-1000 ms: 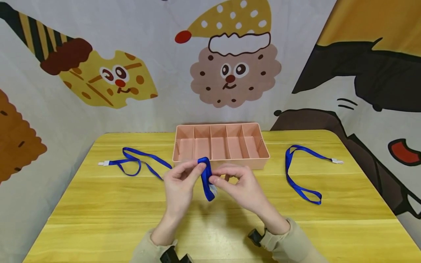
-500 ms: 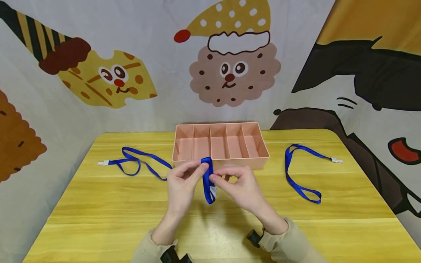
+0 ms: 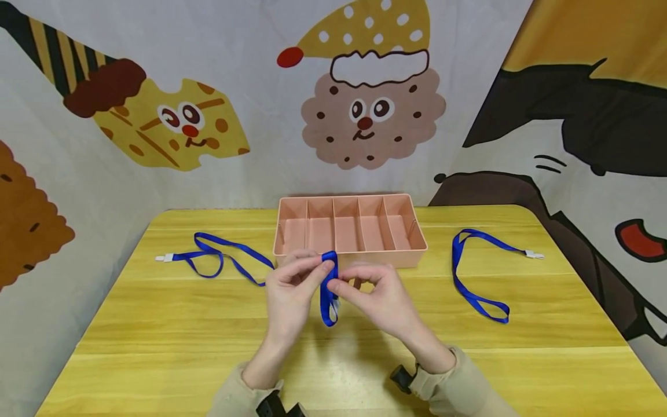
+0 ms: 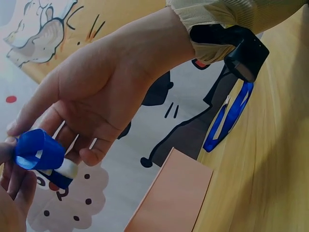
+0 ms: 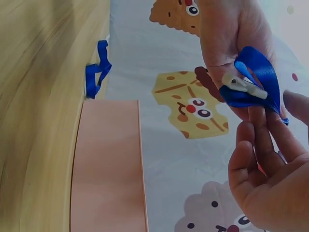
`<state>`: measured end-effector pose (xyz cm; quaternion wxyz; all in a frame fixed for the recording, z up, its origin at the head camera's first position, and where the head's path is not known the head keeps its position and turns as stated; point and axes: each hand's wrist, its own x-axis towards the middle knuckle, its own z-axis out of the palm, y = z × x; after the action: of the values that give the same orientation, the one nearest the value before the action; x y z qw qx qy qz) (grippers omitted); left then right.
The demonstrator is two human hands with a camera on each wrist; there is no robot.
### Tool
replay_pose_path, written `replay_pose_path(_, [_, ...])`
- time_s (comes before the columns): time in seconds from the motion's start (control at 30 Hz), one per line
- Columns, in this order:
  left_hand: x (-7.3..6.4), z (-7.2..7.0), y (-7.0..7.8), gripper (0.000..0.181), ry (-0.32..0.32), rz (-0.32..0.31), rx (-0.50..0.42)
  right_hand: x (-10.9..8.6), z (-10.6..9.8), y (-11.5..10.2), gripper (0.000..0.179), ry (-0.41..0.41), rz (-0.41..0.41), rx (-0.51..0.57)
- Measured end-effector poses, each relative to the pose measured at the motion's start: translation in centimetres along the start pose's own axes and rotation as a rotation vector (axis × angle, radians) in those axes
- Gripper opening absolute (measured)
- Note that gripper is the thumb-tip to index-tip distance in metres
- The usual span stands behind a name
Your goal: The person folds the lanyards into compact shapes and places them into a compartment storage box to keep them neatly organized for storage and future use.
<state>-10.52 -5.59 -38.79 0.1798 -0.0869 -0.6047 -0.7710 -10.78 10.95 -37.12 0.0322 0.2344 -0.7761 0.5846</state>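
Between both hands hangs a blue lanyard (image 3: 327,295), folded into a short flat bundle above the table. My left hand (image 3: 293,295) pinches its upper end between thumb and fingers. From the other side, my right hand (image 3: 383,298) pinches the bundle's middle. The right wrist view shows the lanyard's white clip (image 5: 245,86) lying inside the blue loops. In the left wrist view the folded ribbon (image 4: 39,150) makes a round loop at the fingertips. Behind the hands stands a pink box (image 3: 346,259) with several upright compartments, no object visible in them.
On the wooden table (image 3: 156,347), a second blue lanyard (image 3: 205,253) with a white clip lies to the left. Another blue lanyard (image 3: 458,272) lies to the right, its clip pointing right. A cartoon-printed cloth (image 3: 271,127) hangs behind the table.
The folded lanyard has shifted slightly right and down with my left hand, and its lower loop hangs a little lower. My right hand stays almost in place. The box and other lanyards are unmoved.
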Motion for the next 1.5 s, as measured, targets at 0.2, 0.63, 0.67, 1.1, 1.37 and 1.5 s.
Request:
replay_pose_path(0.2, [0.2,-0.1,0.3,0.014,-0.057,-0.049,0.033,0.1,0.0,0.3,0.007,0.030,-0.010,-0.021])
replay_pose_path(0.63, [0.0,-0.1,0.2,0.020,-0.157,-0.176,0.098,0.1,-1.3,0.6,0.007,0.230,-0.111,-0.004])
replay_pose_path(0.67, [0.0,0.0,0.1,0.021,-0.154,-0.174,0.094,0.1,-1.3,0.6,0.007,0.232,-0.115,-0.004])
replay_pose_path(1.1, [-0.1,0.3,0.2,0.014,-0.145,-0.160,0.141,0.1,-1.4,0.1,0.007,0.219,-0.034,-0.025])
replay_pose_path(1.37, [-0.1,0.5,0.5,0.010,-0.128,-0.167,0.193,0.1,-1.4,-0.1,0.007,0.218,0.000,-0.024])
replay_pose_path(1.5, [-0.2,0.5,0.6,0.011,-0.127,-0.143,0.233,0.2,-1.4,-0.2,0.007,0.220,0.006,-0.014])
